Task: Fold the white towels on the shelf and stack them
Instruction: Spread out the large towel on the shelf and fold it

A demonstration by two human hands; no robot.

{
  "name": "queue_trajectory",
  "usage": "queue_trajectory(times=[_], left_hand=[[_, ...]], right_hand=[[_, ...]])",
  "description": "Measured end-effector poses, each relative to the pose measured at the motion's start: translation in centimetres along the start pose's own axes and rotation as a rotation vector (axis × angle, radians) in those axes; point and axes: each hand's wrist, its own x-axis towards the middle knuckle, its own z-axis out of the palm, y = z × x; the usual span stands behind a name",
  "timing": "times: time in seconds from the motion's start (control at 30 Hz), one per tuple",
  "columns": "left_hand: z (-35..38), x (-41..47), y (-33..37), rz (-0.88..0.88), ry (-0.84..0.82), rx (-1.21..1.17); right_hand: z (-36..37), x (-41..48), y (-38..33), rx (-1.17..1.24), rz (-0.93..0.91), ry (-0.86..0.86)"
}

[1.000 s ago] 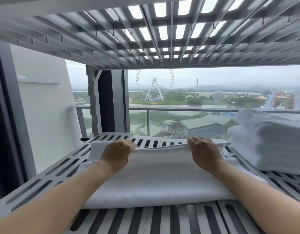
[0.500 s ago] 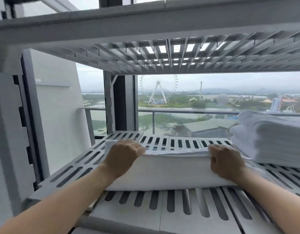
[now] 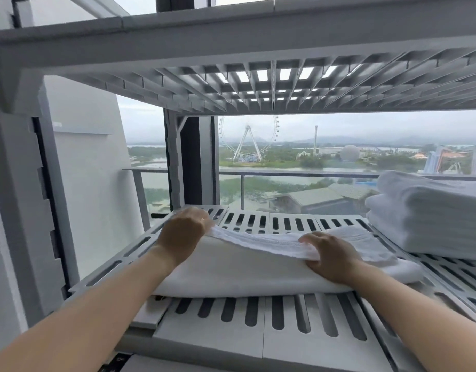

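- Left hand point(image 3: 183, 232), at ten o'clock of the towel point(image 3: 231, 267), grasps the towel's far left corner.
- Right hand point(image 3: 330, 257), at three o'clock, grasps a gathered fold of the top layer.
- The towel lies half folded on the slatted shelf point(image 3: 271, 318).
- A stack of folded towels point(image 3: 430, 213) sits at two o'clock, just beside it.
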Motion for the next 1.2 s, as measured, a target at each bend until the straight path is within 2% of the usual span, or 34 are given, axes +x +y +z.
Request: queue_trajectory(times=[0.17, 0.43, 0.57, 0.67, 0.83, 0.9, 0.97, 1.03, 1.07, 1.13, 1.2], left_hand=[[-0.5, 0.9, -1.3, 0.062, -0.02, 0.01], [-2.4, -1.3, -1.6, 0.239, 0.062, 0.007], [-1.7, -4.5, -0.7, 0.298, -0.13, -0.045], [-0.5, -5.3, -0.3, 0.171, -0.235, -0.107], [-0.3, -5.1, 0.0, 0.135, -0.245, -0.143], [-0.3, -5.4, -0.2, 0.157, -0.248, -0.075], [-0.2, -6.0, -0.9, 0.159, -0.224, -0.013], [0.0, -6.7, -1.7, 0.188, -0.172, 0.007], [0.0, -7.0, -2.0, 0.206, -0.159, 0.004], [0.0, -7.6, -2.2, 0.246, -0.154, -0.034], [0.0, -7.8, -2.2, 0.281, -0.124, -0.079]], right_hand=[[0.4, 0.6, 0.4, 0.069, 0.154, -0.026], [-0.2, -0.4, 0.4, 0.054, 0.13, 0.229], [-0.4, -1.5, 0.6, -0.062, 0.111, 0.085], [-0.9, -2.0, 0.2, -0.077, 0.105, 0.053], [-1.1, -2.7, -0.5, -0.091, 0.121, 0.036], [-1.3, -3.1, -0.7, -0.122, 0.117, 0.116], [-1.7, -3.7, -0.8, -0.152, 0.032, 0.345], [-1.7, -4.7, -1.2, -0.223, -0.077, 0.444], [-1.5, -5.1, -1.4, -0.267, -0.088, 0.401], [-1.4, -5.4, -1.7, -0.316, -0.009, 0.211], [-1.5, -5.3, -1.3, -0.259, 0.015, 0.093]])
